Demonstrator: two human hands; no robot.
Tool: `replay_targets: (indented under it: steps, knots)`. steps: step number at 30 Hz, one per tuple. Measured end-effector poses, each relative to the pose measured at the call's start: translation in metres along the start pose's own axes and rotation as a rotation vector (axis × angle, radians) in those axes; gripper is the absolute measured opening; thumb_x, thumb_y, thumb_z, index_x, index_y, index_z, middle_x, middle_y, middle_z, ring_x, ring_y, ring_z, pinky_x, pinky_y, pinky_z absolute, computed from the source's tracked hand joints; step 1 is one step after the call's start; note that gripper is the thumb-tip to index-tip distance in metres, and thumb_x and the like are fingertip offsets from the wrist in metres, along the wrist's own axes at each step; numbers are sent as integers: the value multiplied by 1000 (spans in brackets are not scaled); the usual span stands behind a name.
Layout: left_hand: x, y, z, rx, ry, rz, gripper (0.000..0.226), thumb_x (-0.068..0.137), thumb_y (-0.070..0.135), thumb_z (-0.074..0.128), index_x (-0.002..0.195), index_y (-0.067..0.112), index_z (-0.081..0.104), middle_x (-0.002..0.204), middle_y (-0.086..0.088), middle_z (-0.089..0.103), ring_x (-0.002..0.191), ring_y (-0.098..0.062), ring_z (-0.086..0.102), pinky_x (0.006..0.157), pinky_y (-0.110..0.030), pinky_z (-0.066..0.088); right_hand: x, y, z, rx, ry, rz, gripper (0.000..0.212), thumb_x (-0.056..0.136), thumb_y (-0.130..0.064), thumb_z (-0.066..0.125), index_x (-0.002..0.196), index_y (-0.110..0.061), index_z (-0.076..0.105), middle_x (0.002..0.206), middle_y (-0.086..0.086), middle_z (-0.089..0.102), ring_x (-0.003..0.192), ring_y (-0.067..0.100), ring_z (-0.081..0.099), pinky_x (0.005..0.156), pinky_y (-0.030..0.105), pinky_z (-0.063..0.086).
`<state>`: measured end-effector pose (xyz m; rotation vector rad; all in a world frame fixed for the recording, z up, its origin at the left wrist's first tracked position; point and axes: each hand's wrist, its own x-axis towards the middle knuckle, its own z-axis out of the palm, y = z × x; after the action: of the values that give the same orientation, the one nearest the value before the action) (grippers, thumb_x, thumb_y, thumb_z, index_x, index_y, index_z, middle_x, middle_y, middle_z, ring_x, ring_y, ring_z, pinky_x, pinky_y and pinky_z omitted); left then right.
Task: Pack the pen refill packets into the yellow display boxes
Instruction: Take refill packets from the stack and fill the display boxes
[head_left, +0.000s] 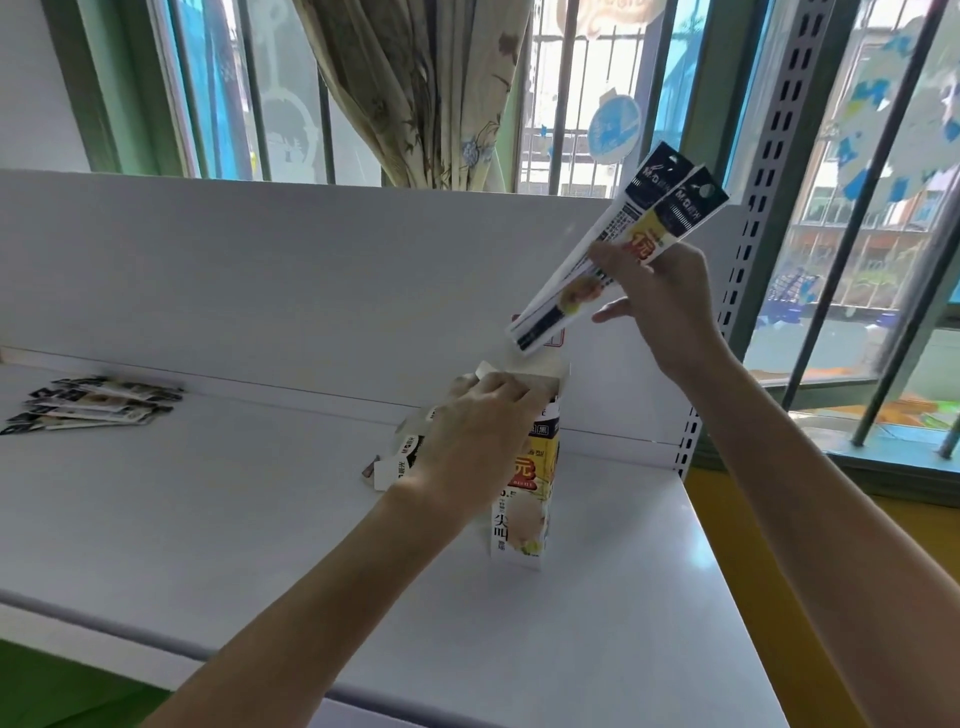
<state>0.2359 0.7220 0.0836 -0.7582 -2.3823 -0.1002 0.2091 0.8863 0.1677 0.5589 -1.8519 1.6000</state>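
A yellow and white display box (524, 499) stands upright on the white shelf (260, 519), its top flaps open. My left hand (467, 436) grips the box near its top from the left side. My right hand (660, 296) pinches a small bunch of pen refill packets (613, 244) above and to the right of the box. The packets are tilted, black header cards up and lower ends pointing down toward the box's open top. More refill packets (98, 405) lie fanned out at the far left of the shelf.
A flattened piece of packaging (400, 457) lies on the shelf just left of the box, partly behind my left hand. The white back panel (311, 270) rises behind. A perforated metal upright (763, 182) stands at the right, with barred windows beyond.
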Motion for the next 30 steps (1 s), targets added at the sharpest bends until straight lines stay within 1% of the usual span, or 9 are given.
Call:
replay_targets:
  steps: [4, 8, 12, 15, 18, 21, 25, 28, 30]
  knots:
    - [-4, 0, -2, -56, -15, -9, 46, 91, 23, 55, 134, 23, 38, 132, 2, 51, 122, -18, 47, 99, -33, 40, -3, 3, -2, 152, -1, 116, 13, 89, -8, 57, 78, -15, 60, 73, -4, 65, 67, 8, 66, 49, 21, 53]
    - [-5, -2, -8, -106, -16, 15, 48, 90, 14, 54, 133, 22, 37, 131, -1, 43, 107, -18, 52, 81, -29, 49, -4, 11, -6, 181, -7, 205, 10, 89, -10, 56, 80, -14, 58, 78, 4, 63, 68, 13, 65, 49, 20, 52]
    - [-3, -5, -8, -97, -47, 62, 48, 89, 15, 56, 133, 18, 38, 130, -1, 52, 112, -21, 48, 90, -35, 46, -3, 15, -9, 208, -12, 214, 9, 90, -10, 55, 82, -14, 57, 79, 4, 63, 73, 15, 65, 52, 21, 53]
    - [-5, -5, -6, -99, -58, 77, 51, 83, 13, 64, 129, 17, 45, 122, -3, 61, 110, -24, 54, 89, -39, 46, -3, 16, -8, 221, -50, 188, 9, 89, -8, 55, 82, -13, 57, 77, 1, 64, 72, 14, 65, 53, 20, 53]
    - [-7, -4, -9, -111, -7, 45, 56, 76, 12, 71, 127, 18, 48, 118, -5, 64, 101, -25, 62, 79, -38, 50, -5, 18, -5, 55, -164, 126, 11, 88, -3, 56, 82, -12, 59, 75, -5, 66, 68, 9, 65, 56, 20, 52]
    - [-5, -5, -9, -116, 16, -6, 56, 85, 16, 64, 135, 16, 39, 119, -1, 63, 109, -20, 57, 89, -32, 43, -7, 19, 2, -177, -339, 49, 12, 87, -2, 56, 87, -13, 61, 83, -5, 64, 68, 0, 63, 59, 14, 49]
    - [-1, -5, -5, -74, -3, -6, 53, 86, 19, 62, 134, 17, 41, 124, 1, 60, 114, -20, 54, 93, -32, 40, -6, 17, 5, -348, -441, 17, 8, 86, -11, 60, 89, -17, 65, 88, -12, 64, 79, -2, 63, 72, 13, 49]
    - [0, -2, -5, -60, -3, 6, 42, 86, 19, 61, 126, 18, 47, 127, 1, 58, 116, -19, 53, 95, -32, 37, -2, 12, 3, -368, -447, 40, 7, 86, -10, 60, 88, -14, 66, 83, -11, 62, 68, -9, 59, 64, 8, 44]
    - [1, -1, -5, -81, 0, -3, 38, 87, 19, 60, 123, 17, 48, 126, 2, 58, 115, -19, 53, 95, -31, 37, 1, 8, 1, -360, -433, 46, 11, 86, -11, 61, 76, -17, 63, 77, -9, 60, 58, -7, 54, 57, 9, 40]
